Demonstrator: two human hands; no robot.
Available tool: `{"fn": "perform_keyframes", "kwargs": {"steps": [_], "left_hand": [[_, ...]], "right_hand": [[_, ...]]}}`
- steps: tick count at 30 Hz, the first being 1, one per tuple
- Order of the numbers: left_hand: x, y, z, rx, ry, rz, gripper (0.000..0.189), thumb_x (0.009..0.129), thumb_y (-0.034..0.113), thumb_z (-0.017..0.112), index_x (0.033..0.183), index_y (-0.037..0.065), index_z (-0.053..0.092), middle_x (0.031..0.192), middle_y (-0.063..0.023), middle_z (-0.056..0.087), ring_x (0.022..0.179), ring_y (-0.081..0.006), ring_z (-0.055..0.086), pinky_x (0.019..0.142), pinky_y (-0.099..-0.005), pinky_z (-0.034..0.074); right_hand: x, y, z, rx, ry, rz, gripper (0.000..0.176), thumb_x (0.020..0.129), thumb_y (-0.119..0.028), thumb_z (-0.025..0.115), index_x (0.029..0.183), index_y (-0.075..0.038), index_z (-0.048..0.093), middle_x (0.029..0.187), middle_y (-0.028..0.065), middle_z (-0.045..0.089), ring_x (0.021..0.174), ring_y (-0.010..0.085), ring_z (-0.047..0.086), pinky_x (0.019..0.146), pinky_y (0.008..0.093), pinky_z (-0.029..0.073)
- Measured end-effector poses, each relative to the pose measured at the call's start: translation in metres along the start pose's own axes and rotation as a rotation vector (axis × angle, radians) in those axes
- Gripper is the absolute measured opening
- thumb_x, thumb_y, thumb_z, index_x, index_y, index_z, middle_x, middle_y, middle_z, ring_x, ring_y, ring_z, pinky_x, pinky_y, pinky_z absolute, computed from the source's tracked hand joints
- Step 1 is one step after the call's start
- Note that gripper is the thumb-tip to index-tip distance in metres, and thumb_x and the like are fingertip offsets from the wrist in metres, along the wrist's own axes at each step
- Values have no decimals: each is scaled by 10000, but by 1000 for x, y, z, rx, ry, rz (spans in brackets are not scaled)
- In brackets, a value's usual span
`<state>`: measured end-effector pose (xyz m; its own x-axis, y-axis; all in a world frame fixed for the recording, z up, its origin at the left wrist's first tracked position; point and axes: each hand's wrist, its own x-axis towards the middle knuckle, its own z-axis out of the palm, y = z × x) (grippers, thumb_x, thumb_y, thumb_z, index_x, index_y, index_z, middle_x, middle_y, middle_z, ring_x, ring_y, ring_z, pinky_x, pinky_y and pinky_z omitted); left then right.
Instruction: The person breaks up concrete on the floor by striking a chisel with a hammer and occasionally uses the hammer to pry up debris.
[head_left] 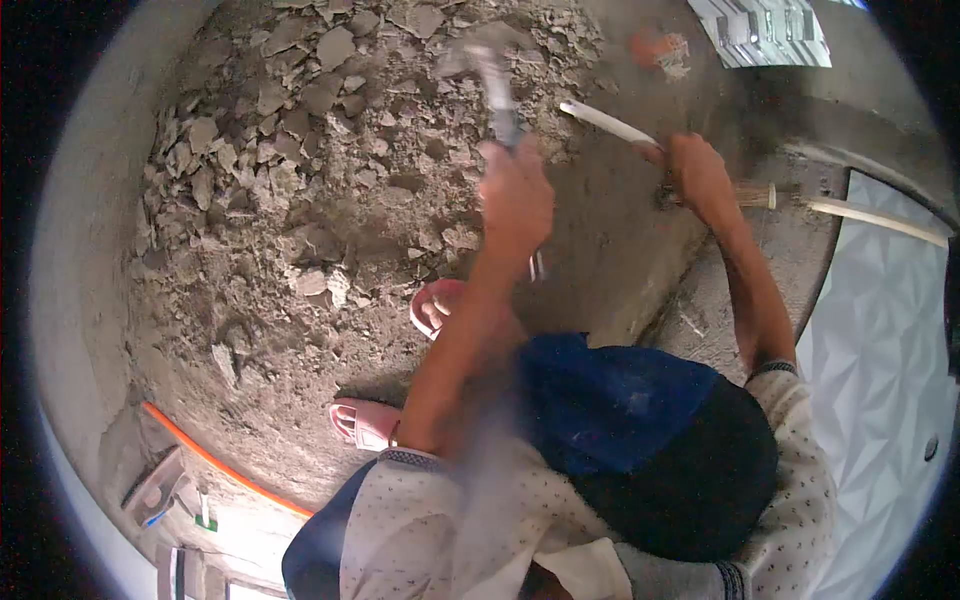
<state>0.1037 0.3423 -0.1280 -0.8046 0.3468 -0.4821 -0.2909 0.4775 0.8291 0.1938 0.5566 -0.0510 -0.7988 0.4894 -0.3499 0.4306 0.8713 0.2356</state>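
My left hand grips the handle of a hammer. Its head is smeared by motion above broken rubble. To the right, my right hand is closed around a pale, flat chisel-like bar, whose free end points left toward the rubble's edge. The hammer head and the bar are apart. Just below my right hand lies a tool with a long pale handle, its near end partly hidden. A dark blue cap and the patterned shirt cover the lower middle.
Pink slippers stand on the debris. An orange hose runs along the lower left, near a trowel-like tool. White faceted panel stands at right; a ridged white piece is at top right. A blurred orange object lies nearby.
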Motion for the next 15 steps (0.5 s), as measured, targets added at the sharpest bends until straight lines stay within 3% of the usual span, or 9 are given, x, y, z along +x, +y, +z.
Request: {"fn": "perform_keyframes", "kwargs": {"steps": [1, 3, 6, 10, 12, 14, 15], "left_hand": [[0, -10, 7, 173, -64, 129, 455, 933, 421, 394, 970, -26, 469, 794, -271, 588, 775, -450, 589, 689, -509, 440], [3, -26, 13, 237, -242, 113, 445, 933, 418, 396, 975, -22, 452, 795, -265, 592, 759, -453, 593, 675, -502, 456], [-3, 1, -13, 159, -81, 5, 439, 934, 412, 399, 970, -22, 450, 750, -234, 580, 715, -425, 598, 657, -486, 470], [-13, 48, -28, -484, 20, -218, 470, 933, 398, 397, 1030, -59, 453, 680, -197, 548, 662, -372, 582, 673, -489, 470], [1, -13, 9, 265, 163, 462, 468, 935, 395, 404, 1031, -61, 454, 677, -198, 561, 657, -385, 587, 662, -480, 476], [16, -56, 29, 562, 102, 699, 470, 938, 394, 406, 1035, -63, 458, 690, -212, 575, 670, -403, 592, 660, -475, 477], [21, -57, 23, 465, -32, 621, 473, 940, 395, 404, 1039, -65, 461, 706, -225, 582, 686, -415, 594, 663, -475, 477]], "right_hand": [[1, -1, 0, 6, 27, -32, 495, 847, -480, 544, 804, 5, 634, 675, 238, 593, 698, 415, 601, 628, 484, 474], [-1, -6, -6, 3, -42, 16, 491, 850, -478, 539, 808, 3, 631, 689, 246, 594, 711, 418, 599, 635, 489, 470], [-3, -3, -4, 42, -98, 76, 483, 856, -477, 531, 822, -7, 633, 720, 251, 599, 727, 420, 595, 652, 496, 463], [-5, 5, 8, -6, -75, 90, 488, 855, -486, 530, 837, -9, 635, 741, 251, 605, 760, 409, 595, 680, 503, 455], [-1, 0, -3, 16, -146, 150, 491, 853, -487, 532, 834, -7, 636, 725, 243, 605, 767, 406, 592, 684, 501, 455], [-3, -9, -12, 51, -188, 163, 496, 853, -489, 534, 824, -4, 634, 722, 238, 606, 771, 408, 590, 687, 499, 455], [-5, -9, -17, 78, -192, 157, 499, 853, -490, 534, 816, -2, 632, 726, 237, 606, 771, 413, 589, 687, 498, 457]]}}
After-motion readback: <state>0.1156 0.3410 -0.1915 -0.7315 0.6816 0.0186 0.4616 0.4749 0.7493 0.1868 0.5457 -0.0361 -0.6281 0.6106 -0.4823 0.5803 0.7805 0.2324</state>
